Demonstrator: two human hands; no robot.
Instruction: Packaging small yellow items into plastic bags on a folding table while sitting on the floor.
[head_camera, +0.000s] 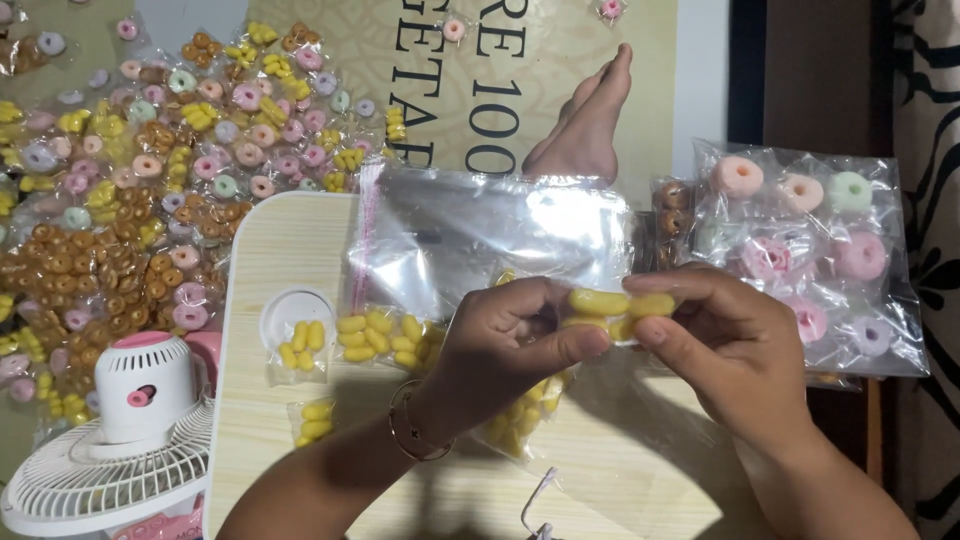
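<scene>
Both hands meet over a pale wooden lap table (262, 440). My left hand (505, 345) and my right hand (725, 340) pinch the two ends of a small clear packet of yellow oblong candies (612, 305). Beneath them lies a stack of clear plastic bags (480, 235). More yellow candy packets (385, 335) lie on the table under my left hand. A thin bracelet circles my left wrist.
A large heap of small packets with pink, brown and yellow ring candies (150, 190) covers the floor at left. A filled bag of ring candies (800, 250) lies at right. A white and pink fan (120, 440) stands lower left. A bare foot (590, 125) rests beyond the table.
</scene>
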